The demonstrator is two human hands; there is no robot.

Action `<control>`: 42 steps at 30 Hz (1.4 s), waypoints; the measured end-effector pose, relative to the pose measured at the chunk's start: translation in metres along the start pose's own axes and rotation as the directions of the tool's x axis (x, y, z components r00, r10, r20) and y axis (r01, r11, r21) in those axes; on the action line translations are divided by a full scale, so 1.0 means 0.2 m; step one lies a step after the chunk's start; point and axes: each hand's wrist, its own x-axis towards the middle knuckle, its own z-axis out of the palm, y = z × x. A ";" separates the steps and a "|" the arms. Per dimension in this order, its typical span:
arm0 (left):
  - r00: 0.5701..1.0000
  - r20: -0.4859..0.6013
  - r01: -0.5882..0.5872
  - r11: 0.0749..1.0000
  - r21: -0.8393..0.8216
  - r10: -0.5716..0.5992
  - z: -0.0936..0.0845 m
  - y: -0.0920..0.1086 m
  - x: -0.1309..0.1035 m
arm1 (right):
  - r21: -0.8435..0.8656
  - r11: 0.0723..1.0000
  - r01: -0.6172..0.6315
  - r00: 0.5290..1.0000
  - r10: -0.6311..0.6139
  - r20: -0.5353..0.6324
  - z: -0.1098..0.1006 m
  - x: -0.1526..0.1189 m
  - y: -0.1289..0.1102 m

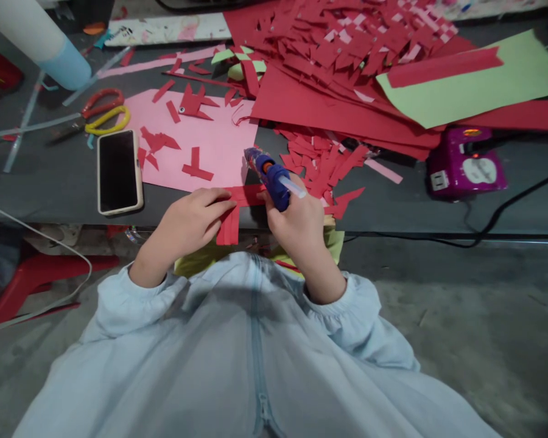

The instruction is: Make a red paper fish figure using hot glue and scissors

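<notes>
My right hand [299, 222] is wrapped round a blue hot glue gun [278, 190], with a clear glue stick poking out of its back end. The gun's nozzle points away from me, over the edge of a pink paper sheet [164, 167]. Red paper strips [229, 230] cross at the table's front edge, one running sideways and others hanging over it. My left hand [192, 219] grips these strips between fingers and thumb. Red cut pieces and a fish-like red paper shape [194, 103] with an eye lie on the pink sheet.
A phone [117, 173] and scissors [103, 112] lie to the left, near a white-and-blue bottle [50, 45]. Red paper sheets [310, 109] bear a heap of woven pieces. A green sheet [475, 97] and a purple power socket box [466, 164] with a cable are at right.
</notes>
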 end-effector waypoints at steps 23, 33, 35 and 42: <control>0.998 0.051 -0.022 0.998 -0.057 0.025 -0.01 -0.02 0.04 | 0.411 0.888 -0.207 0.974 0.226 0.002 -0.19 -0.23 0.00; 0.994 -0.106 0.027 0.999 0.033 -0.023 0.02 0.00 0.10 | 0.321 0.890 -0.325 0.946 0.301 0.122 -0.27 -0.33 0.09; 0.993 -0.112 0.038 0.998 0.045 -0.033 0.02 0.01 0.10 | 0.273 0.904 -0.328 0.943 0.297 0.149 -0.28 -0.33 0.08; 0.989 -0.125 0.076 0.997 0.017 -0.073 0.02 0.03 0.11 | 0.106 0.973 -0.204 0.959 0.177 0.220 -0.31 -0.34 0.05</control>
